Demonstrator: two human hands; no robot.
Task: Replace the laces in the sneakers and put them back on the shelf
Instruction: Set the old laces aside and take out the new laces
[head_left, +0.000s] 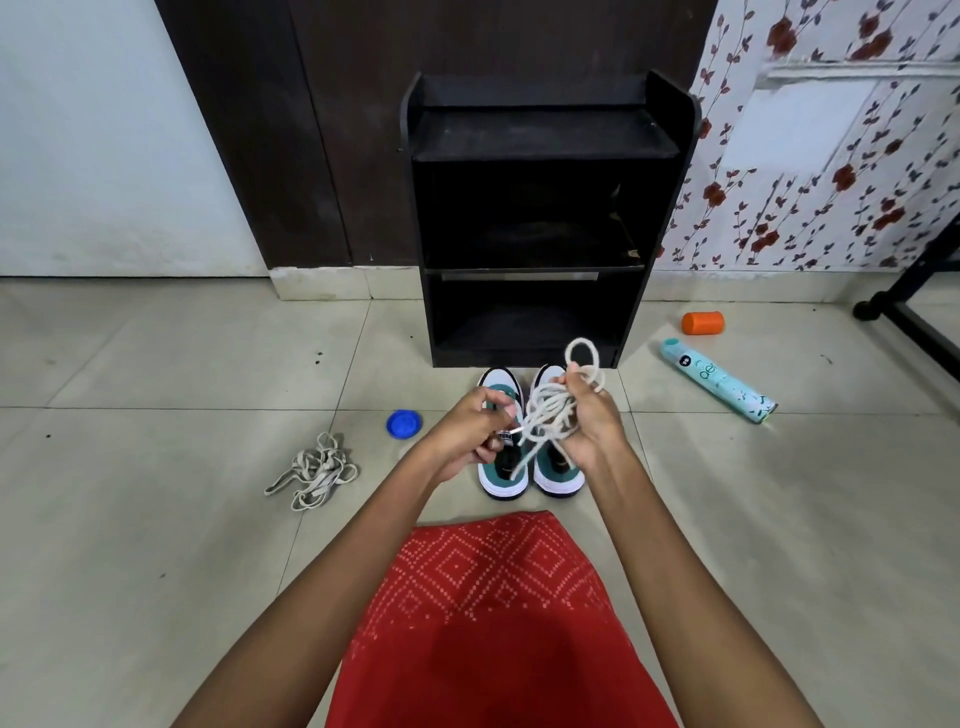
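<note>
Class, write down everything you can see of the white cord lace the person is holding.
The white round cord shoelace looks like thick, soft woven cotton. It is a loose tangle of loops, not yet threaded. The right hand grips the bunch, with one loop standing up above it. The left hand pinches one end by its pale tip. A strand hangs down in front of the teal and white sneakers below; whether it touches them cannot be told.

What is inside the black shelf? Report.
No sneakers inside the black shelf; both stand on the floor before it. The compartments are too dark to judge further, and the white lace covers a lower corner.
</note>
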